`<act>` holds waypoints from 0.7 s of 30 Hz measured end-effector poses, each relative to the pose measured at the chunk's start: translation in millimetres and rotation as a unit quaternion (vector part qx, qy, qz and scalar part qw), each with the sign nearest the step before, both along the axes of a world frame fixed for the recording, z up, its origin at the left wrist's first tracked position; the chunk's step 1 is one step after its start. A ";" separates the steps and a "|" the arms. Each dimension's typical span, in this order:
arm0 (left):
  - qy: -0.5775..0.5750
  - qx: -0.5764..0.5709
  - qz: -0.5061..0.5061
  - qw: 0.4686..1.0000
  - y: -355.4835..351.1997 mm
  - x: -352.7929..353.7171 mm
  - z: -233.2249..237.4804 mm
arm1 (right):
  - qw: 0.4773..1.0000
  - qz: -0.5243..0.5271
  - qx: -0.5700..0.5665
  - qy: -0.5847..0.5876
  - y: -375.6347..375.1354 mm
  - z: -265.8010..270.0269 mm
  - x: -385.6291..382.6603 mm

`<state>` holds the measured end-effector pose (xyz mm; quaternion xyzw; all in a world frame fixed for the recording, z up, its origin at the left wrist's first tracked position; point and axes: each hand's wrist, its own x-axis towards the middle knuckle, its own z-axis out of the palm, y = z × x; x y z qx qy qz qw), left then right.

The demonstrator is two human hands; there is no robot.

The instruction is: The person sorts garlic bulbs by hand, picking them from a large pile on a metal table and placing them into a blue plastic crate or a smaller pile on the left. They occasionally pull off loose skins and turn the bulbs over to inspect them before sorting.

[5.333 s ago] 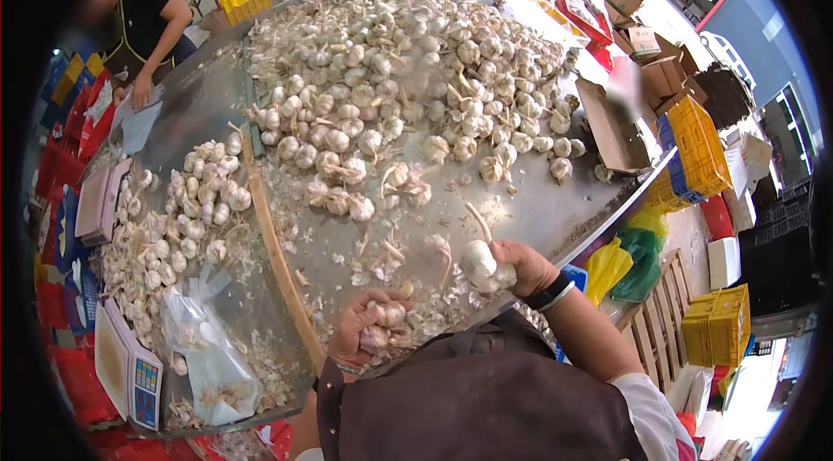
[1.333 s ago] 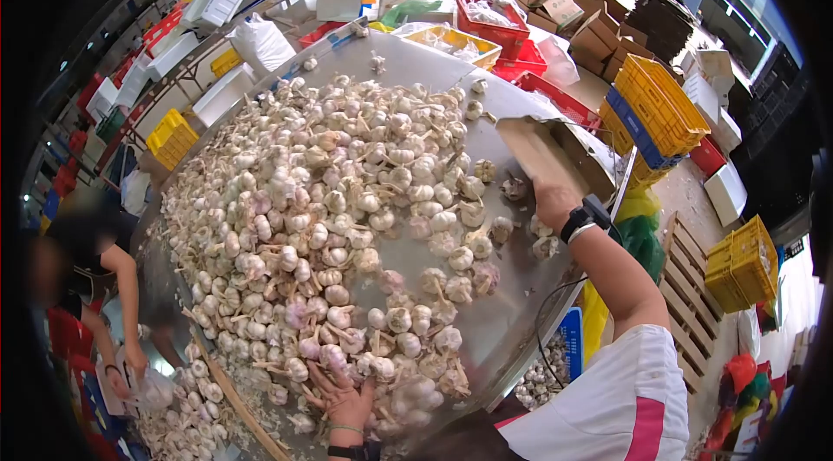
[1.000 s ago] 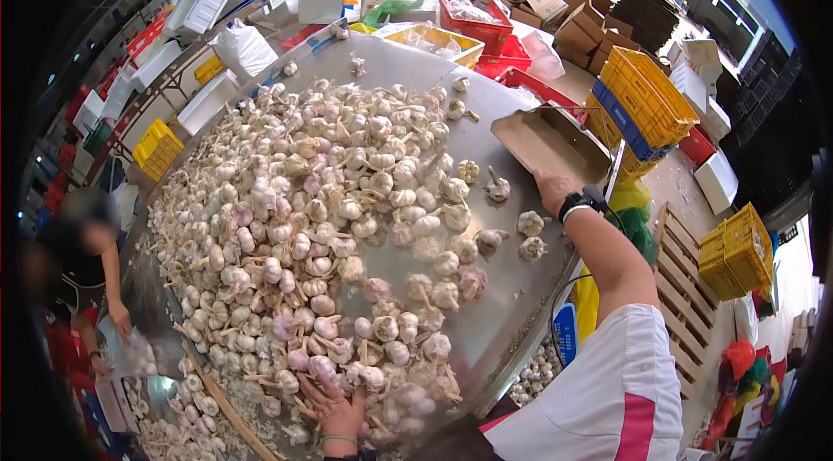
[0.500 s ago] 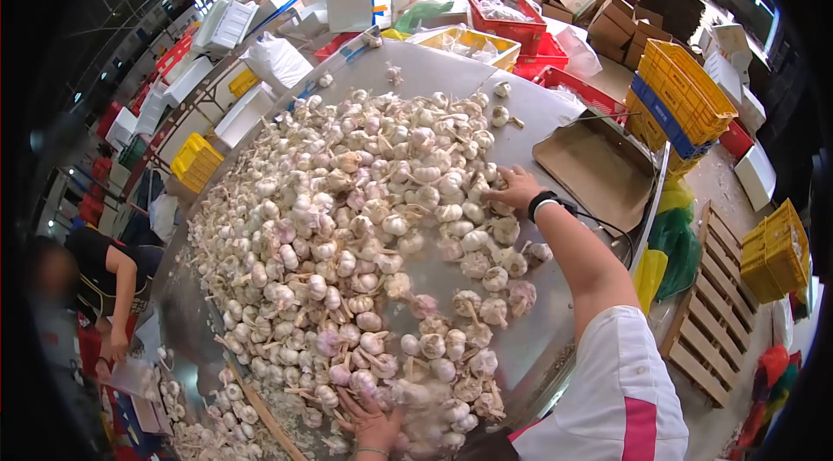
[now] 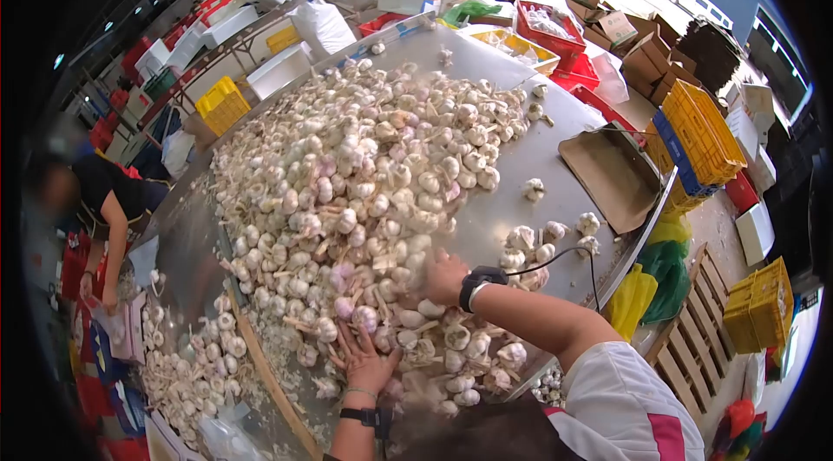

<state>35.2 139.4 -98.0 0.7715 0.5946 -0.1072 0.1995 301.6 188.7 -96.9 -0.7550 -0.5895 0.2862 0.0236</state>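
A large heap of garlic bulbs covers much of a metal table. My left hand lies palm down at the heap's near edge, its fingers spread on the bulbs. To its right and farther up, my right hand presses against the side of the heap, its fingertips hidden among the bulbs and blurred. Loose bulbs sit on the metal to the right of my right wrist. Both wrists wear dark bands.
A wooden strip separates a smaller garlic pile at left. A co-worker stands at the left side. A brown scoop-like tray rests on the right. Yellow crates and a pallet stand beyond.
My right hand has moved from the heap's right side toward me and left, and bulbs there have shifted with it. More of my left wrist shows. The camera view has shifted.
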 end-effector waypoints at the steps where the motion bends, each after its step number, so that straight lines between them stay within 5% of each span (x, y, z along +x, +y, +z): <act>1: -0.003 0.019 -0.014 1.000 -3.2 -6.2 0.0 | 1.000 0.010 -0.005 0.001 -5.7 -14.7 -15.5; 5: -0.056 0.055 -0.051 0.996 -25.5 -40.8 -1.5 | 0.994 0.087 0.057 0.037 -43.0 -40.6 -59.9; 7: -0.073 0.049 -0.071 0.994 -41.0 -57.1 0.8 | 0.984 0.066 0.044 0.159 -68.5 7.1 -64.0; 8: -0.091 0.047 -0.064 0.993 -50.4 -63.8 -2.5 | 0.982 0.142 0.097 0.080 -79.1 29.8 -65.9; 12: -0.054 0.092 -0.136 0.985 -95.9 -89.6 -10.3 | 0.964 0.147 0.218 0.028 -91.6 72.0 -70.6; 14: -0.071 -0.002 -0.116 0.991 -116.0 -97.1 4.7 | 0.967 -0.029 0.178 0.181 -98.0 63.8 -61.4; 15: -0.073 -0.007 -0.119 0.990 -123.3 -104.3 1.6 | 0.877 -0.100 0.242 0.403 -109.5 53.2 -50.2; 17: -0.150 -0.027 -0.124 0.981 -136.8 -118.6 -5.9 | 0.859 -0.167 0.228 0.427 -137.1 68.5 -31.1; 19: -0.162 -0.032 -0.132 0.977 -138.2 -121.7 14.6 | 0.755 -0.268 0.175 0.573 -189.1 115.4 -19.9; 21: -0.110 -0.049 -0.185 0.975 -115.9 -118.8 39.5 | 0.725 -0.299 0.192 0.590 -231.2 132.9 -15.1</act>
